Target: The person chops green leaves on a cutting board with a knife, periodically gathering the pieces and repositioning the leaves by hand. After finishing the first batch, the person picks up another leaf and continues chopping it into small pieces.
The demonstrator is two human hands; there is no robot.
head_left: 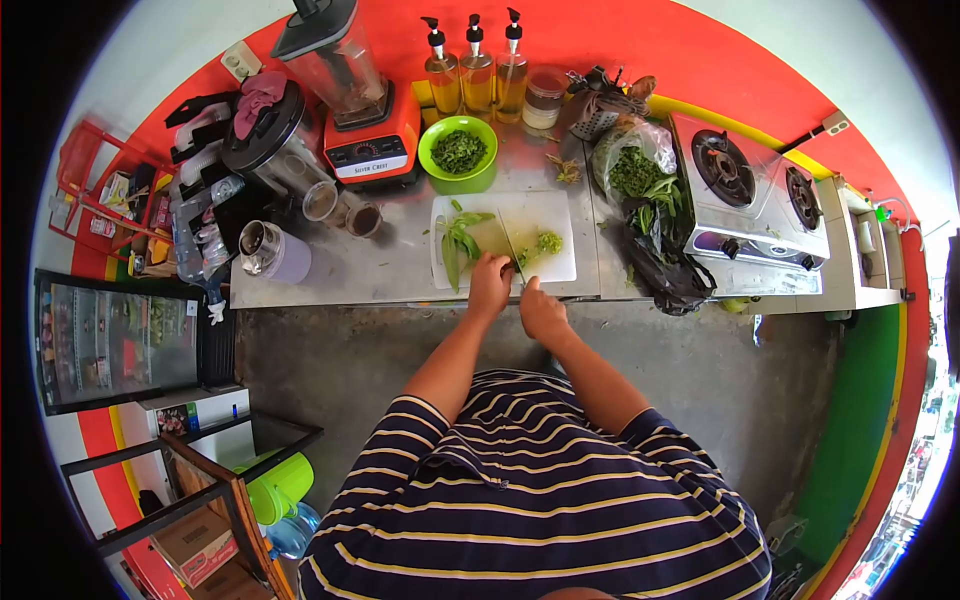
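A white cutting board [556,208] lies on the metal counter in front of me. My right hand [543,312] is wrapped round the handle of a knife [508,236], its blade slanting up and left across the board. Close beside the blade, over the board's near edge, my left hand [490,284] has its fingers drawn together; what they pinch is hidden. Long green leaves [456,248] lie on the board to the left of the knife. To the right of the blade is a small pile of cut greens [548,242].
Behind the board stands a green bowl [430,150] of chopped leaves, beside an orange blender [372,140]. Several pump bottles [477,84] line the wall. A bag of greens [634,170], a black plastic bag [668,268] and a gas stove [765,190] are on the right. Cups [363,220] stand left.
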